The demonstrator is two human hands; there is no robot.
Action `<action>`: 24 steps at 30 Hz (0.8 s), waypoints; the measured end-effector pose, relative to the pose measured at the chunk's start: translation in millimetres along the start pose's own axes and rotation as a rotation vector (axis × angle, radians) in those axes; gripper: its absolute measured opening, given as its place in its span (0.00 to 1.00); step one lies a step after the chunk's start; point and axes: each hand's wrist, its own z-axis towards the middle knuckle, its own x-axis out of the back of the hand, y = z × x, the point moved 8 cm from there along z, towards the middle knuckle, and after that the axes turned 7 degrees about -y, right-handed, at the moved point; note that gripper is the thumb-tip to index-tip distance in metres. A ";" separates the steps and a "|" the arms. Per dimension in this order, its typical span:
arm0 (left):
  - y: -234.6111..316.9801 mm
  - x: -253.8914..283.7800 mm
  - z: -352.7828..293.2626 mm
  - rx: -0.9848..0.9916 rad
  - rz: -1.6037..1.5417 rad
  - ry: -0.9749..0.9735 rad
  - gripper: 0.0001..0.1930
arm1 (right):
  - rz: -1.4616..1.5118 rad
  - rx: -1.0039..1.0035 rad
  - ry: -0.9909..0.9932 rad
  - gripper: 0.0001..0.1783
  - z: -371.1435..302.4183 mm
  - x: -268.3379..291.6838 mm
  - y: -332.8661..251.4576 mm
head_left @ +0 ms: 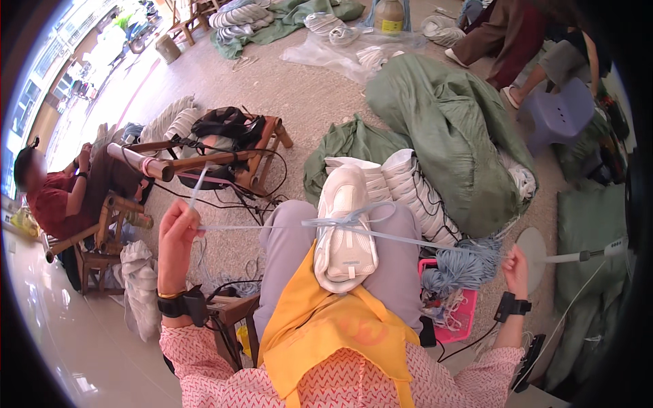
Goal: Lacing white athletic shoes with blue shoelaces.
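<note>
A cream-white sneaker (347,251) rests on my lap between my knees, toe pointing away from me. Pale blue-grey shoelace (340,222) crosses over its top, with a loose loop on the right side. Out to the left, my left hand (179,224) pinches one end of the lace, and a short tail sticks up above the fingers. Far to the right, my right hand (515,265) is closed on the other end. Both stretches of lace look taut between the shoe and my hands.
A pink basket (468,316) with blue-grey lace bundles (466,265) stands by my right knee. Green sacks (442,129) and stacked white shoe parts (418,194) lie ahead. A bamboo stool (262,160) holds a black bag. One person (61,190) sits at left, others at upper right.
</note>
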 end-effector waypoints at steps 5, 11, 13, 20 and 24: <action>-38.2 -10.5 -10.6 0.264 0.423 0.014 0.16 | -0.786 -0.016 0.199 0.09 14.1 -54.8 16.2; -31.3 -112.3 14.4 -0.181 1.018 -0.042 0.07 | -0.732 0.099 -0.275 0.09 7.4 -279.2 46.3; -34.8 -150.9 23.9 -0.198 0.837 -0.132 0.06 | -0.684 0.043 -0.431 0.10 0.0 -327.8 60.4; -78.4 -194.6 45.3 -0.345 0.808 -0.310 0.10 | -0.860 0.011 -0.603 0.11 -12.9 -392.5 69.2; -82.5 -193.3 51.0 -0.207 0.781 -0.388 0.11 | -0.895 0.032 -0.599 0.10 -13.8 -386.7 68.7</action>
